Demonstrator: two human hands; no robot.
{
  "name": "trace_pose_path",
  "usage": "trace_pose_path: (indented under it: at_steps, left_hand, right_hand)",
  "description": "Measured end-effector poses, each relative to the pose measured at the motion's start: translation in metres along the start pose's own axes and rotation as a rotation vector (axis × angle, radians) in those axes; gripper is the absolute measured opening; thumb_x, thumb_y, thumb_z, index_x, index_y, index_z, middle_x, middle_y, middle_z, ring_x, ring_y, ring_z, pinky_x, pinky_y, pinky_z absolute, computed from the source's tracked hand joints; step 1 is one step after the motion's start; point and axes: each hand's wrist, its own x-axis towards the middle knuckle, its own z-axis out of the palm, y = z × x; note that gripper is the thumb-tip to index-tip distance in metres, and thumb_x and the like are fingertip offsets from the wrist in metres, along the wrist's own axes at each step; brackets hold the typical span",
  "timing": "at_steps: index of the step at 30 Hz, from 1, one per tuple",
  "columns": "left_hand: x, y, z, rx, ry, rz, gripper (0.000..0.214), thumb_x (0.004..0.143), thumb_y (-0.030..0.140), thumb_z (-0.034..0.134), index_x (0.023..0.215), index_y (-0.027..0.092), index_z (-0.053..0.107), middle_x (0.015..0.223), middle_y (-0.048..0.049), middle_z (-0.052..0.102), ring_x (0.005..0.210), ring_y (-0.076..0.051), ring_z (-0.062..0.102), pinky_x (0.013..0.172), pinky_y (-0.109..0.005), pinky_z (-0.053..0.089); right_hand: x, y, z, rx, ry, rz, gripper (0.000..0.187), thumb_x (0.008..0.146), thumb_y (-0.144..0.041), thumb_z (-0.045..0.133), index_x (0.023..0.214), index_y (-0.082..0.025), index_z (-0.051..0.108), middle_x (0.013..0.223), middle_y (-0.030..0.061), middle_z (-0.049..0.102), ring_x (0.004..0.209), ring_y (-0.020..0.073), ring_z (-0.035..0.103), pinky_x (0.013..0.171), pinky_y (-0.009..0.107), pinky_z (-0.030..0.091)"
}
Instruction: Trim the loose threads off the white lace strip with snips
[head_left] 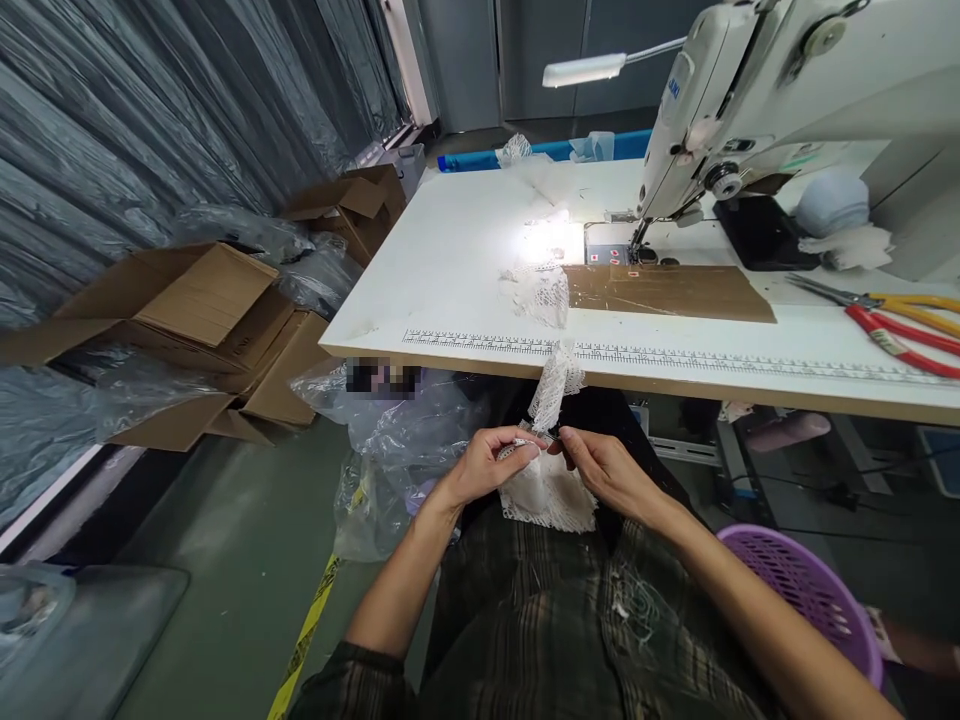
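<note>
Left hand (pixel 491 465) pinches lace (pixel 551 388); right hand (pixel 606 470) pinched just beside, its hold unclear. I see the lace run lengthwise ahead, between both.

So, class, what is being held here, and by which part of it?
White lace: the left hand pinches its upper edge. The right hand has its fingertips at that edge too; its exact grip is too small to tell.
</note>
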Motion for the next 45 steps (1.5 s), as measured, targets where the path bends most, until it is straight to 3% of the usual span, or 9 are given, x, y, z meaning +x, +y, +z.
trace_pose_path:
  at_steps: [4, 11, 20, 24, 29, 33, 38, 42, 45]
  left_hand:
    - [0.0, 0.0, 0.0, 0.04, 0.012, 0.019, 0.028, 0.081, 0.04, 0.067, 0.09, 0.014, 0.074, 0.099, -0.0084, 0.073, 0.095, -0.021, 0.066, 0.087, -0.029, 0.049]
    - [-0.001, 0.004, 0.001, 0.09, 0.019, 0.047, 0.026, 0.085, 0.036, 0.063, 0.091, 0.014, 0.073, 0.1, -0.0082, 0.072, 0.092, -0.02, 0.066, 0.085, -0.027, 0.048]
    - [0.0, 0.006, 0.004, 0.242, 0.03, 0.049, 0.026, 0.085, 0.034, 0.058, 0.077, 0.011, 0.068, 0.074, -0.0021, 0.067, 0.072, -0.013, 0.059, 0.068, -0.021, 0.046]
    - [-0.001, 0.005, 0.01, 0.332, 0.077, 0.1, 0.025, 0.087, 0.033, 0.056, 0.087, 0.013, 0.072, 0.085, -0.0045, 0.071, 0.081, -0.016, 0.064, 0.075, -0.023, 0.048]
    - [-0.008, 0.008, 0.021, 0.458, 0.185, 0.171, 0.022, 0.087, 0.032, 0.06, 0.096, 0.018, 0.075, 0.087, -0.0042, 0.073, 0.079, -0.016, 0.067, 0.072, -0.023, 0.05]
    - [-0.006, 0.004, 0.024, 0.484, 0.124, 0.175, 0.022, 0.088, 0.032, 0.06, 0.098, 0.02, 0.075, 0.092, -0.0039, 0.073, 0.082, -0.016, 0.068, 0.075, -0.024, 0.051]
    - [0.012, -0.016, 0.018, 0.52, 0.202, 0.139, 0.035, 0.074, 0.037, 0.075, 0.103, 0.019, 0.069, 0.099, -0.0057, 0.068, 0.087, -0.018, 0.064, 0.078, -0.027, 0.049]
    - [0.026, -0.019, 0.019, 0.379, 0.344, 0.094, 0.037, 0.072, 0.049, 0.073, 0.085, 0.015, 0.064, 0.072, 0.0, 0.061, 0.062, -0.011, 0.054, 0.06, -0.022, 0.043]
    - [0.035, -0.012, 0.021, 0.297, 0.426, 0.073, 0.045, 0.07, 0.053, 0.074, 0.09, 0.015, 0.06, 0.062, 0.005, 0.052, 0.054, -0.008, 0.045, 0.052, -0.02, 0.035]
  right_hand:
    - [0.008, -0.003, 0.006, -0.017, -0.017, -0.065, 0.048, 0.096, -0.053, 0.029, 0.074, -0.021, 0.056, 0.066, 0.0007, 0.058, 0.061, 0.0153, 0.053, 0.06, 0.027, 0.036]
    - [0.005, 0.0, 0.012, -0.028, 0.028, -0.004, 0.045, 0.097, -0.051, 0.028, 0.078, -0.021, 0.056, 0.063, -0.0007, 0.054, 0.058, 0.0143, 0.05, 0.057, 0.026, 0.033]
    - [0.003, -0.001, 0.016, -0.156, 0.087, -0.033, 0.042, 0.096, -0.049, 0.031, 0.066, -0.022, 0.043, 0.058, -0.0018, 0.048, 0.053, 0.0126, 0.042, 0.054, 0.027, 0.027]
    - [-0.001, 0.003, 0.018, -0.001, 0.086, 0.031, 0.038, 0.095, -0.051, 0.032, 0.072, -0.022, 0.044, 0.059, -0.004, 0.044, 0.054, 0.012, 0.041, 0.054, 0.026, 0.03]
    - [-0.018, 0.01, 0.024, 0.186, -0.042, 0.063, 0.029, 0.081, -0.044, 0.061, 0.091, -0.022, 0.045, 0.069, -0.0056, 0.046, 0.059, 0.011, 0.042, 0.055, 0.024, 0.036]
    - [-0.029, 0.023, 0.026, 0.292, -0.026, 0.068, 0.011, 0.083, -0.03, 0.051, 0.084, -0.022, 0.043, 0.068, -0.005, 0.044, 0.059, 0.0103, 0.04, 0.055, 0.023, 0.037]
    - [-0.029, 0.034, 0.013, 0.037, 0.21, 0.12, 0.014, 0.079, -0.031, 0.057, 0.086, -0.021, 0.05, 0.079, -0.0014, 0.054, 0.057, 0.0096, 0.043, 0.056, 0.025, 0.039]
    - [-0.014, 0.021, 0.003, 0.055, 0.375, 0.026, 0.014, 0.084, -0.034, 0.054, 0.085, -0.02, 0.055, 0.072, 0.0002, 0.059, 0.058, 0.0114, 0.049, 0.056, 0.024, 0.041]
    - [0.001, 0.007, 0.0, 0.035, 0.457, -0.037, 0.02, 0.085, -0.036, 0.054, 0.091, -0.019, 0.062, 0.078, 0.0036, 0.066, 0.061, 0.0126, 0.054, 0.058, 0.025, 0.044]
